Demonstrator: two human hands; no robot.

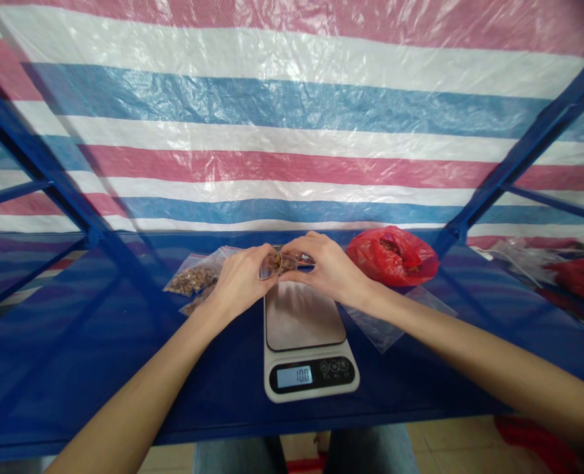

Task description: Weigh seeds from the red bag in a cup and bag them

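Note:
Over the far end of a white kitchen scale [305, 322], both hands are closed on a small clear plastic bag [288, 264] holding brownish dried pieces. My left hand [242, 273] grips its left edge between thumb and fingers. On the other edge, my right hand [324, 263] pinches with thumb below and fingers on top. The scale's display [294, 376] reads 10.0. Whether the bag touches the scale's plate is hard to make out. Left of the scale, filled zip bags [190, 280] of brown pieces lie partly behind my left hand.
A red plastic bag [393, 257] with dark reddish contents sits open at the right, beside a flat clear zip bag [385, 332] partly under my right forearm. Blue metal posts [489, 191] flank the blue shelf [212, 395]. Striped plastic sheeting [292, 164] hangs behind.

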